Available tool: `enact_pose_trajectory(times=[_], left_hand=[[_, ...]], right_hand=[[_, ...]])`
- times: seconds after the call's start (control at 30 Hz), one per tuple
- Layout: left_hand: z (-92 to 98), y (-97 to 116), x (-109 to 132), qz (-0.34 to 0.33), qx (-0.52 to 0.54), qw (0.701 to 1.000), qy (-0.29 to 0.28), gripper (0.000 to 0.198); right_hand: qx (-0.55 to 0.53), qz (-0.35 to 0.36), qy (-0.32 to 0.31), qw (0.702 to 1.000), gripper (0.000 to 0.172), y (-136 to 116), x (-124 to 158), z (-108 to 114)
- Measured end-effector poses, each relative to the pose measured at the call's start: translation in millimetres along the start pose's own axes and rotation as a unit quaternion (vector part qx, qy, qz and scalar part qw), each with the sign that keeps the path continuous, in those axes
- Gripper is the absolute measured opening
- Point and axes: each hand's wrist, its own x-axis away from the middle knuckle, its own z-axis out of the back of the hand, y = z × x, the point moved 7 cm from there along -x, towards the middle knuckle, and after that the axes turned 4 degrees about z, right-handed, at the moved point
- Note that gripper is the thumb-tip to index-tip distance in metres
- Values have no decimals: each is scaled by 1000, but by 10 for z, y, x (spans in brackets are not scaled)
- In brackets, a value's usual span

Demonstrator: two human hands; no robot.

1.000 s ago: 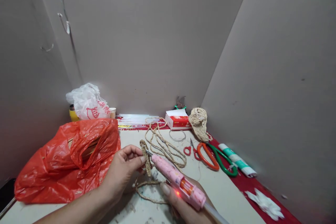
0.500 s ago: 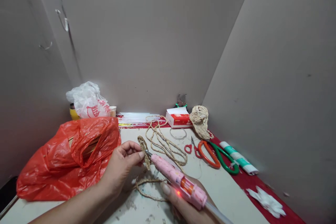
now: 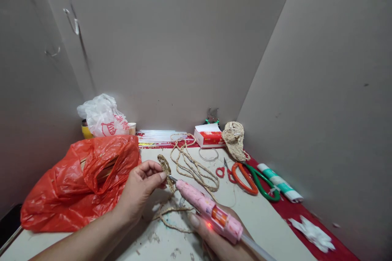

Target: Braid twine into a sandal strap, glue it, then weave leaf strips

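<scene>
Between thumb and fingers, my left hand [image 3: 143, 181] pinches a small ring of coiled straw rope [image 3: 164, 164], held upright above the table. My right hand [image 3: 219, 228] is wrapped round a pink hot glue gun [image 3: 200, 200], whose red light glows near my thumb. The gun's metal nozzle meets the coil close to my left thumb, though I cannot tell whether it touches. A clear glue stick [image 3: 255, 248] sticks out of the gun's back end. Loose twisted rope [image 3: 196, 169] lies in loops behind the hands, and another strand [image 3: 174, 211] passes below them.
A red plastic bag [image 3: 79, 187] bulges at the left. Clear glue sticks [image 3: 162, 135], a red-and-white box [image 3: 210, 136] and a rope bundle [image 3: 234, 138] line the back. Small red scissors [image 3: 228, 171], large orange-and-green handles [image 3: 245, 179] and white gloves [image 3: 314, 234] lie at the right.
The coil in my left hand has tilted and shifted slightly to the left. The glue gun stays in nearly the same place, its nozzle still at the coil.
</scene>
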Motion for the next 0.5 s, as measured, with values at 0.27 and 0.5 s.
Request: enact_pose_trajectory(times=[0.27,0.5], left_hand=[[19,8,-6,-7,12,1000,-1,19],[15,41,10,-1,28,1000,6,22]], right_hand=[[56,-1,-7,998,30,11,-8,27],[80,-28,35,996,37,31,44,32]])
